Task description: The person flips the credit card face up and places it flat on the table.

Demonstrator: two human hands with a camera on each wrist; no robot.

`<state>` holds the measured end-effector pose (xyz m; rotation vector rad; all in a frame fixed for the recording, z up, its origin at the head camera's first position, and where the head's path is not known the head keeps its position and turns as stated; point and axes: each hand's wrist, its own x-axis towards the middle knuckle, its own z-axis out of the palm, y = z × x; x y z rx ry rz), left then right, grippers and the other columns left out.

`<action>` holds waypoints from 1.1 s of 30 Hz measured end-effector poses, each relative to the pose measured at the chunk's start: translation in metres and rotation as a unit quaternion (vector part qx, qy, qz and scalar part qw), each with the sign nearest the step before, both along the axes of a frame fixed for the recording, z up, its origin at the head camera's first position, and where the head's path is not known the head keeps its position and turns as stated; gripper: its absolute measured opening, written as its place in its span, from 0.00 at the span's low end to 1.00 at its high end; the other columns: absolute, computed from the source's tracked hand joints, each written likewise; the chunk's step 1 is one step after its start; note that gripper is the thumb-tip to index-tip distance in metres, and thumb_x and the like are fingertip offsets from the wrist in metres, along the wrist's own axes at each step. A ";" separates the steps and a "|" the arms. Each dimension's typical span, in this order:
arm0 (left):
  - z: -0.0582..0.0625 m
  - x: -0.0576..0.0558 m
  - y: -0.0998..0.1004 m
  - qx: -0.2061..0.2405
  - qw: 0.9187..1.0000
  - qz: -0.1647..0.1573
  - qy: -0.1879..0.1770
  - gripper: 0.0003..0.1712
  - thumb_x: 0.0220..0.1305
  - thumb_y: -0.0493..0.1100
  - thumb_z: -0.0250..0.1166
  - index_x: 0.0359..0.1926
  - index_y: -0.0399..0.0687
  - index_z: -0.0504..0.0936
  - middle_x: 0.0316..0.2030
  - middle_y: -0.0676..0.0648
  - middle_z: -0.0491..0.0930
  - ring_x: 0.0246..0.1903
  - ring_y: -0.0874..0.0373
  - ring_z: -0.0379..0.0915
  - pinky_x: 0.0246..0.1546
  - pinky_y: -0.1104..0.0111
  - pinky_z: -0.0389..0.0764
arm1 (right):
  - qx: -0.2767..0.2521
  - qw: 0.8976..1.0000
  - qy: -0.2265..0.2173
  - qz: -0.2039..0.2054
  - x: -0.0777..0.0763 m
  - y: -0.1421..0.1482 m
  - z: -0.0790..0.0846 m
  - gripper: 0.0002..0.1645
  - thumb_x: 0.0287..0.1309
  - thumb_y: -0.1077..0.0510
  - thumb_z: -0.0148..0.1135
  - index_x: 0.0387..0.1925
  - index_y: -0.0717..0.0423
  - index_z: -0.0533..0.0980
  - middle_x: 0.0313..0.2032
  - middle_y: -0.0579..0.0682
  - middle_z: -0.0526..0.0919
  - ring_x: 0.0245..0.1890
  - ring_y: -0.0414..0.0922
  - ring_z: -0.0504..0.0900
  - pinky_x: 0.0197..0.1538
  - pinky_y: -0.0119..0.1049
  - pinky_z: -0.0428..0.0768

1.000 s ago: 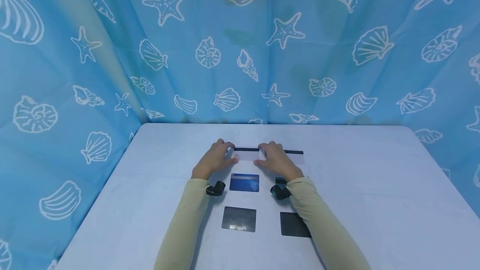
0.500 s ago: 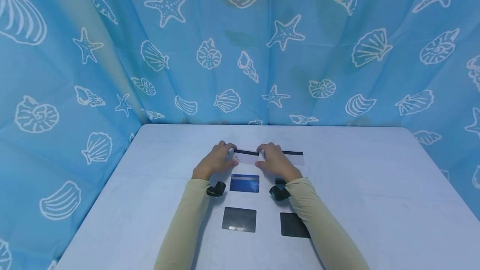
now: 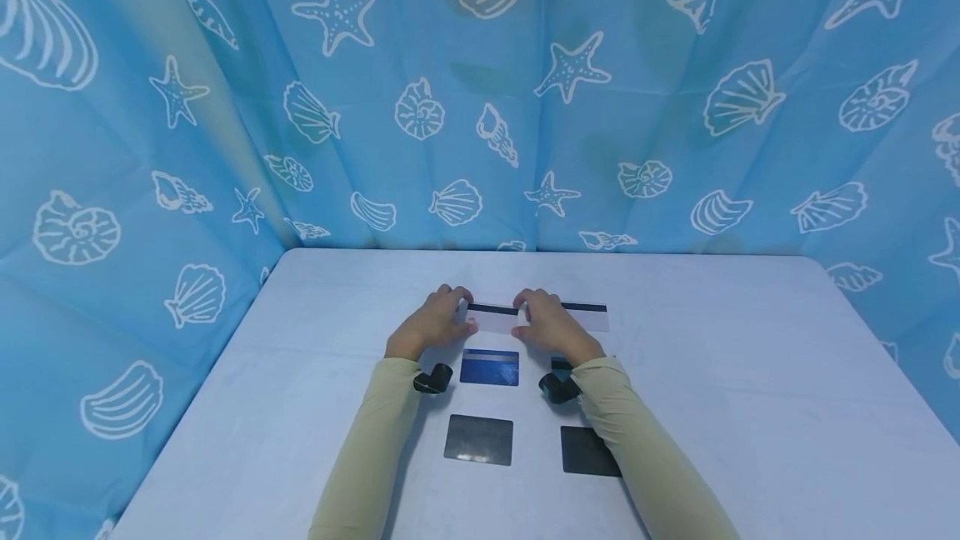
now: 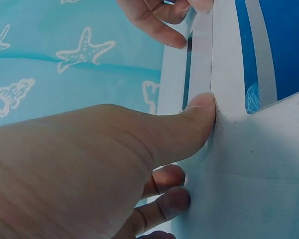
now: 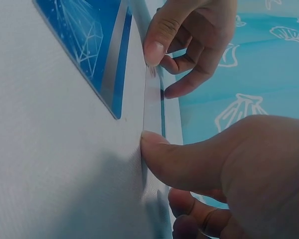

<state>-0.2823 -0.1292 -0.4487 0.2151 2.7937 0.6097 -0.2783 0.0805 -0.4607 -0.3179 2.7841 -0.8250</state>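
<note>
A white card with a dark stripe [image 3: 492, 321] lies near the far side of the table, between both hands. My left hand [image 3: 429, 323] holds its left end, with the thumb on the near edge and a finger at the far edge. At the other end my right hand [image 3: 553, 327] grips it the same way. In the right wrist view the right thumb [image 5: 157, 154] presses the card's near edge. A second white striped card [image 3: 588, 320] lies to the right, partly hidden by the right hand. Just nearer than the held card is a blue card [image 3: 489, 368].
Under the right wrist a dark teal card [image 3: 561, 362] is mostly covered. Closer to the person lie a grey card [image 3: 478, 440] and a black card [image 3: 589, 451], the latter partly under the sleeve. A blue shell-print curtain [image 3: 480, 107] hangs behind the white table [image 3: 712, 357].
The held white card has slid slightly toward the person, and its right end now sits a little nearer than its left. Both hands keep their hold on it.
</note>
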 end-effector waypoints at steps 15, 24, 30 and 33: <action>-0.002 -0.001 -0.002 0.025 1.000 -0.013 0.007 0.32 0.69 0.48 0.70 0.68 0.48 0.69 0.62 0.41 0.75 0.59 0.48 0.73 0.68 0.52 0.74 | 0.005 1.000 0.013 0.019 0.002 0.002 0.000 0.31 0.65 0.55 0.70 0.67 0.56 0.73 0.48 0.55 0.79 0.47 0.49 0.75 0.52 0.47 0.79; -0.001 0.000 -0.003 0.030 0.999 -0.024 0.017 0.31 0.68 0.46 0.71 0.67 0.48 0.69 0.61 0.41 0.76 0.58 0.49 0.74 0.67 0.52 0.75 | -0.004 1.000 0.015 0.018 0.002 0.005 0.002 0.36 0.61 0.52 0.74 0.68 0.56 0.72 0.50 0.56 0.79 0.50 0.51 0.76 0.55 0.48 0.81; 0.000 0.001 -0.002 0.021 1.000 -0.015 0.016 0.31 0.68 0.48 0.71 0.67 0.49 0.70 0.62 0.41 0.76 0.60 0.49 0.73 0.68 0.52 0.74 | -0.007 1.000 0.018 0.019 0.001 0.005 0.003 0.38 0.57 0.53 0.77 0.67 0.57 0.73 0.50 0.56 0.79 0.50 0.51 0.75 0.54 0.48 0.80; 0.002 0.002 -0.001 0.014 1.000 -0.008 0.009 0.32 0.69 0.50 0.70 0.68 0.50 0.70 0.63 0.41 0.75 0.61 0.48 0.72 0.70 0.51 0.73 | -0.003 1.000 0.017 0.016 0.001 0.004 0.002 0.39 0.57 0.52 0.77 0.68 0.56 0.72 0.50 0.55 0.78 0.51 0.51 0.74 0.56 0.48 0.80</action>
